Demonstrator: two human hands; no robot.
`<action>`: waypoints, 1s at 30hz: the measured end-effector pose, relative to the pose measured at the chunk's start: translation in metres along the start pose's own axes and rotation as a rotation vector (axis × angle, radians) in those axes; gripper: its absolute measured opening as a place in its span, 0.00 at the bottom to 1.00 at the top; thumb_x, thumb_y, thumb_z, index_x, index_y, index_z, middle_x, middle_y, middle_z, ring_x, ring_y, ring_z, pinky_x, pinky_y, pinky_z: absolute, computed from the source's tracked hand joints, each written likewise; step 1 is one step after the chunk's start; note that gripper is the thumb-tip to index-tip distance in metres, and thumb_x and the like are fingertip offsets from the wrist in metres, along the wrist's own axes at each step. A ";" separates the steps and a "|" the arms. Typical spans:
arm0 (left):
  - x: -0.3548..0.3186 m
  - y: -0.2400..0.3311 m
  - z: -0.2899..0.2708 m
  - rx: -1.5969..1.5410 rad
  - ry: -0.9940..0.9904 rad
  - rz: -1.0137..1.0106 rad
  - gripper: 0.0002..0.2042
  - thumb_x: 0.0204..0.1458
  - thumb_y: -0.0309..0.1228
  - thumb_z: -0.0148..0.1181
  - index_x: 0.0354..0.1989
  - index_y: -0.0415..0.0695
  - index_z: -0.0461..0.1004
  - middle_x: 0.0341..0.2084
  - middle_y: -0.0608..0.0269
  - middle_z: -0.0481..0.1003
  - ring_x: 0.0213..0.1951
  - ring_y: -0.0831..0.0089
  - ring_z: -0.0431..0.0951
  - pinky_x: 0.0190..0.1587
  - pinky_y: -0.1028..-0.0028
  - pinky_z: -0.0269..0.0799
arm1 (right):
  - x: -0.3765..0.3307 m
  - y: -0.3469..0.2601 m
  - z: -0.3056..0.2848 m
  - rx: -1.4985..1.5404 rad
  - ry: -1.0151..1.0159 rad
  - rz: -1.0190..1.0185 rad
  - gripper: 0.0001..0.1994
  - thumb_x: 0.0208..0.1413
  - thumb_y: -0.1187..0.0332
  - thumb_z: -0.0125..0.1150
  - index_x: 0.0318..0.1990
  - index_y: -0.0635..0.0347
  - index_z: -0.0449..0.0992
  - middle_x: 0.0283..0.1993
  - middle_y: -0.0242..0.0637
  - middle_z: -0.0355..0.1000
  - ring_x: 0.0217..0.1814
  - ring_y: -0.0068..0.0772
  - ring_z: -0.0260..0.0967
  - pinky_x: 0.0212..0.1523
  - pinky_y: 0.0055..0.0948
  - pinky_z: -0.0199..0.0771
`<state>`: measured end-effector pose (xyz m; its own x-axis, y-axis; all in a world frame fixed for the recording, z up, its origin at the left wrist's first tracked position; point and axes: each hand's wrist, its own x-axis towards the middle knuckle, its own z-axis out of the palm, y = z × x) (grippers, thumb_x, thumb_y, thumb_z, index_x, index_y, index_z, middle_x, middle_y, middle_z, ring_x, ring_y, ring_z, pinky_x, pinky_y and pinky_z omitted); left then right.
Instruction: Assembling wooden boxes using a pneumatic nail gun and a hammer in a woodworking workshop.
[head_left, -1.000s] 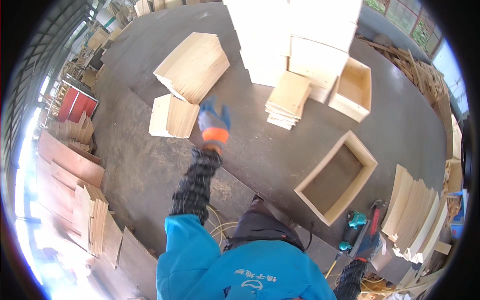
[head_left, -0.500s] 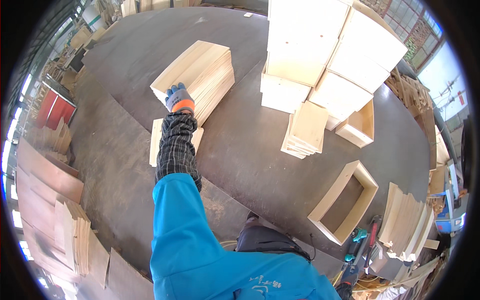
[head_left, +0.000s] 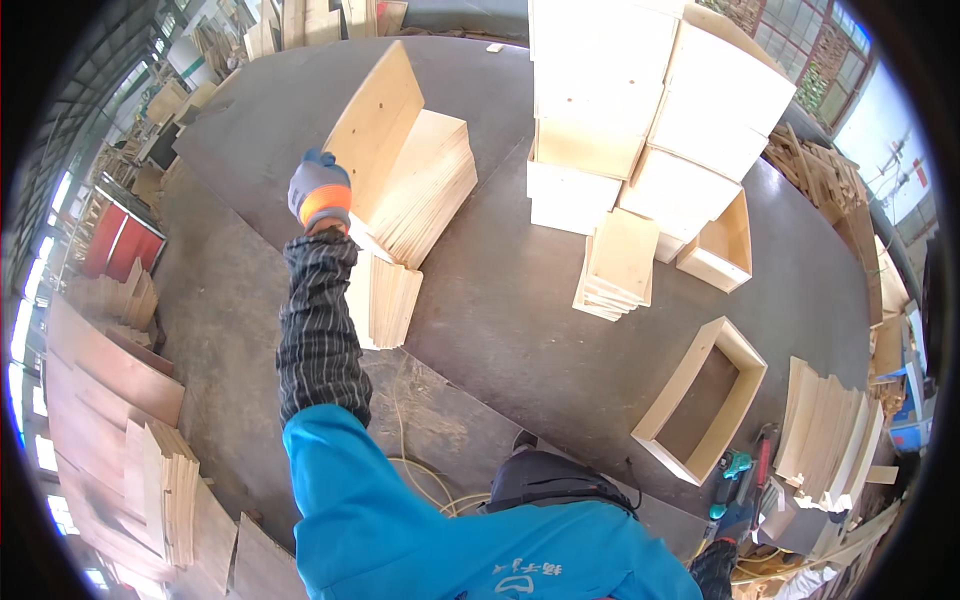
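Note:
My left hand (head_left: 320,190), in a grey, blue and orange glove, is closed on the near left edge of a thin wooden panel (head_left: 378,120). The panel stands tilted up over a tall stack of similar panels (head_left: 435,180). A lower stack of boards (head_left: 390,305) lies just nearer to me. At the lower right, my right hand (head_left: 735,522) is beside a green power tool (head_left: 736,466); its fingers are too small and partly hidden to read. A red-handled tool (head_left: 765,452) lies alongside. Near them rests an open rectangular wooden frame (head_left: 658,412).
Tall piles of wooden boxes (head_left: 590,80) stand at the back right, with a small pile of boards (head_left: 622,255) and an open box (head_left: 722,245) before them. Thin wood strips (head_left: 825,430) lie at the right. A yellow hose (head_left: 425,480) runs along the table's near edge.
My left hand has moved left and raised the top panel's near edge off the stack, so the panel tilts up. The view has shifted slightly.

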<state>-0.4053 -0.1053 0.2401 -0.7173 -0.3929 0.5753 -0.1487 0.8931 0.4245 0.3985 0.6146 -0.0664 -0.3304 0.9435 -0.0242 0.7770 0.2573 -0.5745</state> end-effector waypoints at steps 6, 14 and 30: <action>-0.079 -0.065 -0.042 -1.093 -0.194 -0.464 0.14 0.66 0.33 0.62 0.50 0.34 0.84 0.38 0.56 0.86 0.38 0.59 0.87 0.41 0.61 0.84 | 0.045 -0.031 0.013 -0.045 0.094 -0.295 0.15 0.71 0.62 0.57 0.52 0.66 0.77 0.38 0.35 0.74 0.39 0.38 0.72 0.42 0.43 0.74; -0.341 0.009 -0.148 -1.155 -0.421 -0.208 0.16 0.73 0.29 0.55 0.59 0.28 0.79 0.49 0.51 0.83 0.45 0.66 0.85 0.45 0.68 0.83 | 0.010 -0.139 0.006 0.635 -0.232 -0.173 0.20 0.72 0.69 0.65 0.69 0.62 0.76 0.54 0.30 0.79 0.52 0.23 0.75 0.55 0.25 0.77; -0.658 0.273 -0.209 -0.776 -0.601 1.113 0.20 0.63 0.25 0.64 0.63 0.32 0.76 0.60 0.40 0.79 0.62 0.39 0.79 0.63 0.49 0.74 | -0.050 -0.272 -0.030 1.193 -0.817 0.072 0.22 0.68 0.66 0.64 0.63 0.72 0.76 0.58 0.42 0.82 0.58 0.30 0.78 0.55 0.30 0.79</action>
<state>0.1680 0.3514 0.1233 -0.4126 0.7177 0.5610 0.9053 0.2545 0.3401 0.2197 0.5037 0.1155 -0.8355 0.4611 -0.2989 0.0386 -0.4933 -0.8690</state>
